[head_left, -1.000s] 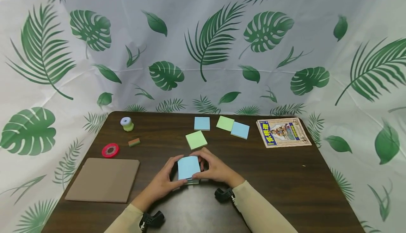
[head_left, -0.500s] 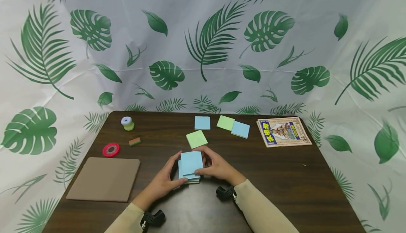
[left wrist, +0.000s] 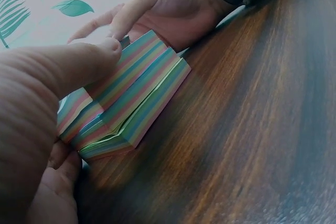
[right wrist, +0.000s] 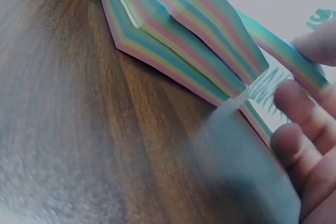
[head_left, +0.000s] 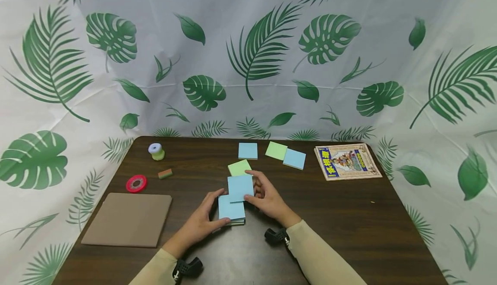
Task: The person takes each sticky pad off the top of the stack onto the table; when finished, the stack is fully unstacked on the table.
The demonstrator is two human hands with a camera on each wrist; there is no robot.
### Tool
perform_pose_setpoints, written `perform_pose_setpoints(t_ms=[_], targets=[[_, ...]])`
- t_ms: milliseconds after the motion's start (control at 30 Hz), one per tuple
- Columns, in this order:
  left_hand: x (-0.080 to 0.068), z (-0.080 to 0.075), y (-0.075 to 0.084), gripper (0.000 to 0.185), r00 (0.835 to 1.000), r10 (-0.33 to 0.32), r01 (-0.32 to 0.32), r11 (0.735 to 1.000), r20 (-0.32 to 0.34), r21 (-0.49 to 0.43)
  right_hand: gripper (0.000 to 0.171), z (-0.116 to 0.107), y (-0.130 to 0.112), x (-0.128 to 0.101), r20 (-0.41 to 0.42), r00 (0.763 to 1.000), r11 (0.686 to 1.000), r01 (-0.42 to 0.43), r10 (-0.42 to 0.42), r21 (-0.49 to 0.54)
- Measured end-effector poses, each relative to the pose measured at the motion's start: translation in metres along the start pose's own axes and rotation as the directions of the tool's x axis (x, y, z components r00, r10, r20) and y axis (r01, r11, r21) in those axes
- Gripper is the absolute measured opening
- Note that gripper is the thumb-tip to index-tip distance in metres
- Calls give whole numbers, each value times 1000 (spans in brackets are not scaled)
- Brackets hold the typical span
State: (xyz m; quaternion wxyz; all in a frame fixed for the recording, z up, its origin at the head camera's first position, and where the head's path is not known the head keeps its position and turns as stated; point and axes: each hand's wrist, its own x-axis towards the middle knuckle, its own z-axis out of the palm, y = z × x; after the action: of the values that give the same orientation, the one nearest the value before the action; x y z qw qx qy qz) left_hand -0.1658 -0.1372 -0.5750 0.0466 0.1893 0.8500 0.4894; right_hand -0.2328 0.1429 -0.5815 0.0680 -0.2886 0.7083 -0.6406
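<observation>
In the head view my left hand holds a stack of sticky note pads near the middle of the table, thumb at its near left edge. Pink, yellow, green and blue stripes run along the stack's sides in the left wrist view. My right hand pinches a thin blue sticky note pad, raised and shifted off the stack's far right. Its striped edge shows between my right fingers in the right wrist view. A blurred pale strip hangs below them there.
A green pad lies just beyond the raised one. Farther back are a blue pad, a green pad and another blue pad. Magazines lie right; a brown board, red ring, small block and spools left.
My right hand has moved the top blue pad off the stack, away from me and slightly right, now overlapping the green pad in view. The left hand has stayed on the stack.
</observation>
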Motion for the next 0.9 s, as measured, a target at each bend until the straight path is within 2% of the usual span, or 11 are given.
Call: perform_pose_setpoints(t_ms=[133, 267, 400, 533, 600, 700, 800, 900], targets=[[-1, -1, 0, 94, 1000, -22, 22, 1000, 3, -17, 64, 1, 1, 0, -113, 992, 998, 51, -46, 40], [-3, 0, -1, 93, 1000, 6, -6, 1000, 0, -5, 34, 3, 1, -1, -223, 972, 994, 93, -78, 55], [-3, 1, -4, 93, 1000, 24, -24, 1000, -6, -5, 21, -1, 1, 0, -354, 928, 991, 132, -114, 26], [-4, 2, -4, 95, 1000, -1, 1, 1000, 1, -7, 24, -11, 2, 0, -457, 873, 984, 130, -170, -120], [-3, 3, -4, 98, 1000, -27, 27, 1000, 5, -11, 24, -16, 4, 0, -494, 846, 973, 111, -200, -204], [-3, 5, -3, 102, 998, -65, 65, 998, 11, -9, 23, -21, 5, -1, -548, 809, 962, 78, -215, -262], [-2, 6, -2, 102, 997, -73, 73, 997, 14, 14, 23, -25, 7, -3, -607, 775, 957, -11, -175, -289], [-1, 7, -2, 99, 998, -55, 55, 997, 4, 48, 24, -29, 7, -3, -660, 743, 943, -130, -111, -305]])
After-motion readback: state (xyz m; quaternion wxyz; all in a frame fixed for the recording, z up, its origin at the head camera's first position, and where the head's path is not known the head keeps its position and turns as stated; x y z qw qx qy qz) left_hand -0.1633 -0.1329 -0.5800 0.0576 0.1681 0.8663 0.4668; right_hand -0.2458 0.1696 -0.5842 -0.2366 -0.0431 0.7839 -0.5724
